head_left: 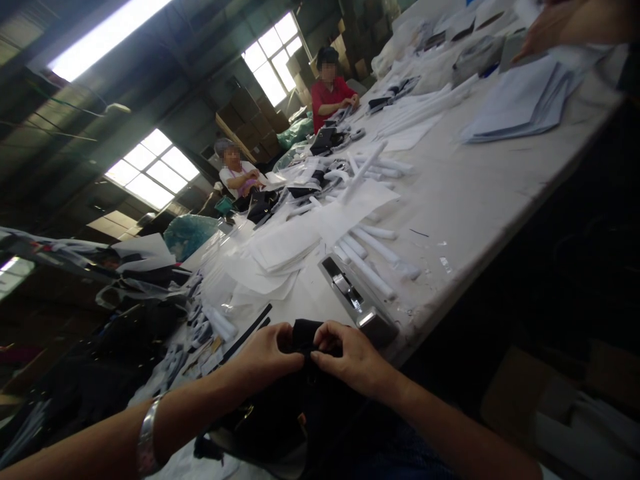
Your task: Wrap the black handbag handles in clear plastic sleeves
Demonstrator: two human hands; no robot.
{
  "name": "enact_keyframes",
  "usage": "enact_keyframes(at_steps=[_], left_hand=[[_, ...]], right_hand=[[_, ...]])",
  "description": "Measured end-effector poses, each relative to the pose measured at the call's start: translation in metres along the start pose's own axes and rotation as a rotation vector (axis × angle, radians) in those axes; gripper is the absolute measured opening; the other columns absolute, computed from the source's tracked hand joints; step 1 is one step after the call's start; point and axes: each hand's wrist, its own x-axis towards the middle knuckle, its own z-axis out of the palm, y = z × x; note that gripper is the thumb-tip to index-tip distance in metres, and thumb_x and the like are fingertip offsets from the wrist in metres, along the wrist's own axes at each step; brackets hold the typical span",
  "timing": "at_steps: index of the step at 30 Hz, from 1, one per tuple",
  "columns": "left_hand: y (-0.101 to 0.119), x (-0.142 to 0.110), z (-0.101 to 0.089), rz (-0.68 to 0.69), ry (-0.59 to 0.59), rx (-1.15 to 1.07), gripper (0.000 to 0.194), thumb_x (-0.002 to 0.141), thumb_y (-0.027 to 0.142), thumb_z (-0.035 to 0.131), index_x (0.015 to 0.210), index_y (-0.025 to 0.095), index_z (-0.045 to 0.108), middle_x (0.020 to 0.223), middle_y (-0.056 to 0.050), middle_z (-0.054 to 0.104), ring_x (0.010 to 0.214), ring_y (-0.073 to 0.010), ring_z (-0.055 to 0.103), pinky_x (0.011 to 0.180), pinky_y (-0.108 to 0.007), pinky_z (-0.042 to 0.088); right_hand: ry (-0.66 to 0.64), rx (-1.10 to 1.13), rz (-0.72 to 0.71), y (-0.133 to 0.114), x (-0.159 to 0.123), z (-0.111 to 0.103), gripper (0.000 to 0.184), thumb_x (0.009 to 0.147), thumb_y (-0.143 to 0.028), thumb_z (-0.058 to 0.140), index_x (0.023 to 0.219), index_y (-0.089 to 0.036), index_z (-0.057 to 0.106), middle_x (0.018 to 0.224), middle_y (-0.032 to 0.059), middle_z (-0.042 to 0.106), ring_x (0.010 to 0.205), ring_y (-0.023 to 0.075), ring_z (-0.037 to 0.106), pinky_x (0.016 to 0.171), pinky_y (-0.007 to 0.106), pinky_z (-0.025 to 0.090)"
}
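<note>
My left hand [267, 350] and my right hand [353, 357] come close together over a black bag [280, 417] at the table's near edge. Each hand pinches the bag's black material with thumb and fingers. Small gold-coloured fittings glint on the bag, while its lower part fades into shadow. Just beyond my right hand sits a grey tape dispenser [357, 300]. Dark strips [250, 330] lie on the table past my left wrist, which carries a silver bracelet.
White rolled tubes [373, 257] and white paper sheets [280, 247] spread over the table [450, 200]. A paper stack [520, 100] lies at right, under another person's hand [570, 30]. Two people [333, 100] work along the far side. Dark bags [115, 347] are piled at left.
</note>
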Motion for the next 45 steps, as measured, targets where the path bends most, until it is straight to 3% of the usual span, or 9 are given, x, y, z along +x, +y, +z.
enact_keyframes(at_steps=[16,25,31,36,38,42,45], left_hand=[[-0.006,0.006,0.009,0.032,0.050,-0.063,0.026,0.066,0.020,0.067,0.091,0.014,0.068,0.083,-0.002,0.071,0.080,-0.0225,0.065,0.065,-0.026,0.047],[-0.013,0.002,0.009,0.083,-0.005,-0.255,0.031,0.068,0.014,0.065,0.098,0.013,0.068,0.093,-0.004,0.073,0.090,-0.0245,0.066,0.076,-0.029,0.050],[-0.018,-0.001,0.008,0.131,-0.078,-0.363,0.030,0.071,0.015,0.066,0.101,0.013,0.067,0.098,-0.006,0.073,0.094,-0.0248,0.066,0.079,-0.030,0.051],[-0.020,0.000,0.014,0.195,0.027,-0.243,0.029,0.070,0.015,0.066,0.100,0.014,0.066,0.094,-0.004,0.073,0.090,-0.0231,0.067,0.075,-0.028,0.051],[-0.019,0.000,0.011,0.220,0.055,-0.140,0.028,0.073,0.020,0.067,0.100,0.015,0.067,0.093,-0.004,0.073,0.087,-0.0228,0.066,0.073,-0.027,0.050],[-0.015,-0.004,-0.013,0.287,-0.012,0.067,0.023,0.084,0.036,0.061,0.096,0.018,0.070,0.087,-0.002,0.073,0.081,-0.0207,0.065,0.072,-0.027,0.049],[-0.021,-0.015,-0.041,0.334,0.089,0.087,0.033,0.092,0.044,0.051,0.102,0.020,0.071,0.093,-0.003,0.074,0.086,-0.0203,0.066,0.079,-0.027,0.048]], right_hand=[[-0.011,-0.027,0.021,-0.005,0.001,0.004,0.009,0.076,-0.018,0.068,0.084,-0.018,0.063,0.076,-0.0026,0.061,0.073,0.0124,0.057,0.067,0.022,0.044],[-0.004,-0.122,-0.003,-0.006,0.000,0.004,0.009,0.076,-0.019,0.069,0.081,-0.019,0.060,0.074,-0.0034,0.060,0.070,0.0116,0.056,0.063,0.021,0.042],[-0.041,-0.108,0.075,-0.008,0.001,0.007,0.008,0.076,-0.021,0.068,0.079,-0.018,0.061,0.071,-0.0033,0.058,0.067,0.0116,0.055,0.060,0.021,0.042],[0.034,-0.203,0.000,-0.004,0.000,0.015,0.009,0.074,-0.015,0.068,0.077,-0.019,0.061,0.075,-0.0034,0.058,0.070,0.0114,0.055,0.062,0.022,0.041],[0.036,-0.190,-0.030,-0.003,-0.002,0.014,0.008,0.077,-0.018,0.068,0.080,-0.020,0.061,0.077,-0.0030,0.059,0.072,0.0123,0.056,0.065,0.023,0.043],[0.042,-0.251,-0.054,-0.010,-0.005,0.007,0.007,0.084,-0.025,0.066,0.088,-0.021,0.063,0.084,-0.0004,0.065,0.080,0.0165,0.061,0.075,0.027,0.048],[0.138,-0.414,-0.144,-0.020,-0.009,0.007,0.011,0.089,-0.026,0.061,0.099,-0.024,0.065,0.101,0.0034,0.068,0.097,0.0209,0.063,0.089,0.033,0.048]])
